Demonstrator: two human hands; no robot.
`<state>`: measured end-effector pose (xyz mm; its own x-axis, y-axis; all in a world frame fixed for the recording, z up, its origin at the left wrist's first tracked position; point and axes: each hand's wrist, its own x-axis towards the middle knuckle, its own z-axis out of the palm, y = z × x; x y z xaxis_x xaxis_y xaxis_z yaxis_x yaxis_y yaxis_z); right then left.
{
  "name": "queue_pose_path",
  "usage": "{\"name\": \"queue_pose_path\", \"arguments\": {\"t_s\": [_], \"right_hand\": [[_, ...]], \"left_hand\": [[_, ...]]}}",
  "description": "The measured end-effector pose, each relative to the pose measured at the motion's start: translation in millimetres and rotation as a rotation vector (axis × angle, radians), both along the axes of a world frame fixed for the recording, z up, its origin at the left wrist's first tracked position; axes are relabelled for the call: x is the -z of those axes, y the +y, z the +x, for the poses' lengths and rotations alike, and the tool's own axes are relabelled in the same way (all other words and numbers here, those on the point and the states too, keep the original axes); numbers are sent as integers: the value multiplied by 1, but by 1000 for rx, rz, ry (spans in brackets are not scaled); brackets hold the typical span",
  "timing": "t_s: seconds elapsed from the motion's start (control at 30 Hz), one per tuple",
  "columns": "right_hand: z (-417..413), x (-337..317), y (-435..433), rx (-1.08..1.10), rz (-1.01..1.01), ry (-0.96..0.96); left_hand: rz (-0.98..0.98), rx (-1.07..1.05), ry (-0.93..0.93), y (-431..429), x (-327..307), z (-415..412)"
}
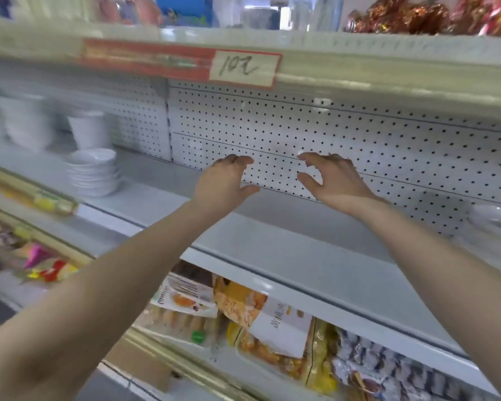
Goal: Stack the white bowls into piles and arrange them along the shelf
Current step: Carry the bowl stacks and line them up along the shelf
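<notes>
Over shelf (272, 250), left hand (224, 180) & right hand (334, 179) are hovering half-open, holding nothing. Bowl pile (93, 173) is sitting at 9 o'clock.

One head-worn wide-angle view looks forward and slightly down, close to the shelf (287, 250), which slants across it.

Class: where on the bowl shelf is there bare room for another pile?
Bare shelf runs from the low bowl pile rightward, under the left hand and right hand, to blurred white ware far right. Crowded: tall piles at the left end.
</notes>
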<state>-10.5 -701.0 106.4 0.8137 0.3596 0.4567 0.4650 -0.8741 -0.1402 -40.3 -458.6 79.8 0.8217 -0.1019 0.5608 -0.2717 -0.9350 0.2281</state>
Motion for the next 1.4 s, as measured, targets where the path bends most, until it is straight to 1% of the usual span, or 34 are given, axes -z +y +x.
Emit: {"name": "queue_pose_path", "arguments": {"t_s": [0.1,0.23,0.5,0.67,0.83,1.07,1.2,1.33,1.4], "right_hand": [[3,4,68,-58,6,39],[3,9,156,-174,-11,11],[2,10,311,-341,56,23],[10,3,384,-419,17,9],[35,-11,451,-496,4,-21],[73,-36,556,-641,-1,-46],[88,-38,622,-715,-86,-58],[97,-36,690,-738,-213,-81],[102,-35,727,-747,-239,-62]], "left_hand": [[9,-51,-21,66,5,-15],[26,-150,-38,149,8,-36],[62,-310,-60,288,12,-75],[35,-386,-77,353,8,-75],[10,-439,-89,403,3,-60],[41,-606,-72,487,-7,-50],[52,-691,-73,540,-4,-49],[51,-747,-60,599,1,-45],[53,-769,-54,632,2,-42]]}}
